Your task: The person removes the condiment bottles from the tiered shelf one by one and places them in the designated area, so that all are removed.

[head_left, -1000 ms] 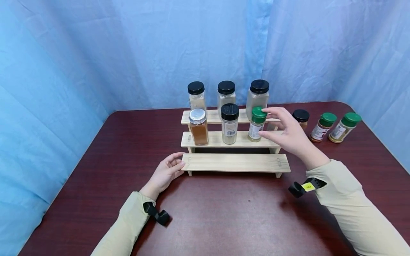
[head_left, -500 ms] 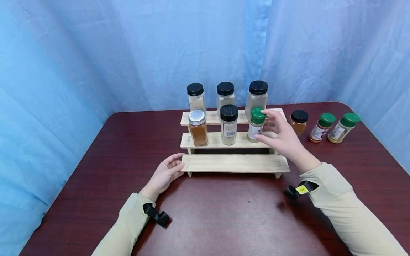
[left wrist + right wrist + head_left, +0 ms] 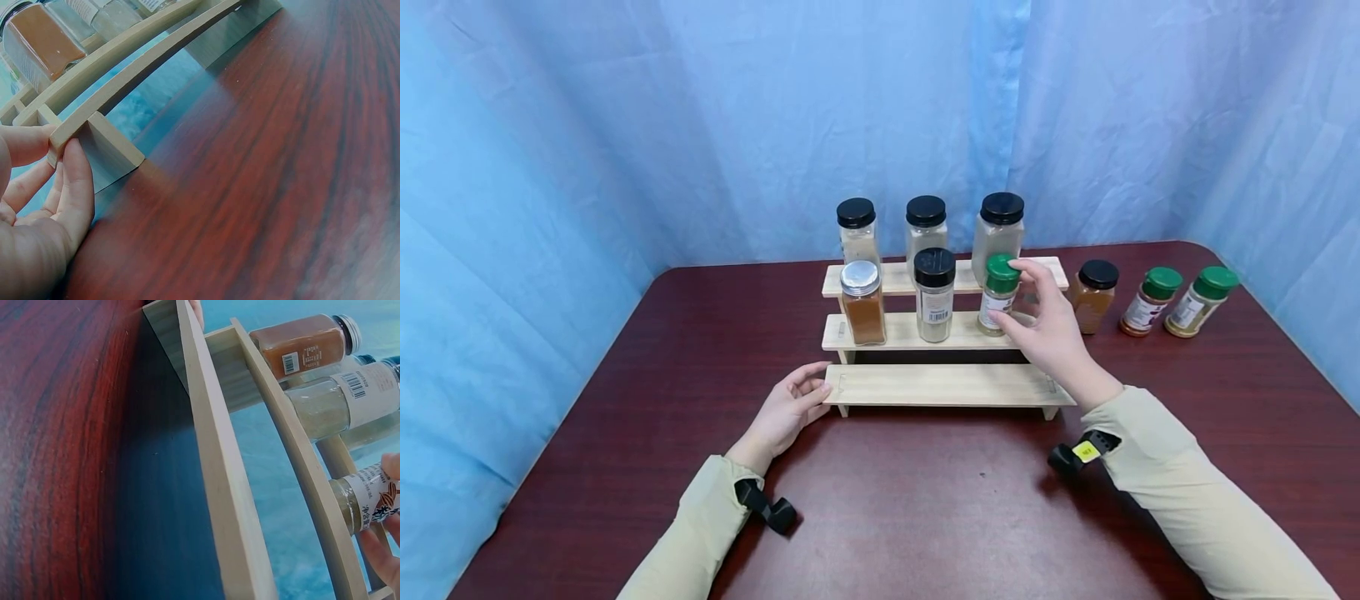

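A three-tier wooden spice rack (image 3: pixel 940 385) stands on the table. My left hand (image 3: pixel 782 417) pinches the left end of its lowest shelf; in the left wrist view the thumb and fingers (image 3: pixel 76 181) lie on either side of the board's end. On the middle shelf, at its right, is a green-capped spice jar (image 3: pixel 992 310), upright. My right hand (image 3: pixel 1054 333) holds this jar, with the thumb low at the label and a fingertip by the cap. The right wrist view shows the jar's base (image 3: pixel 347 505) at the shelf, the hand only partly in frame.
Beside the held jar are a black-capped shaker (image 3: pixel 935 304) and a silver-lidded brown jar (image 3: pixel 863 312). Three black-lidded jars, including a large one (image 3: pixel 1000 225), line the top shelf. Right of the rack stand a brown jar (image 3: pixel 1092 304) and two green-capped jars (image 3: pixel 1142 310).
My right hand and forearm have shifted left, uncovering the brown jar behind them. The held jar stays in its place on the shelf. The left hand keeps its grip on the rack.
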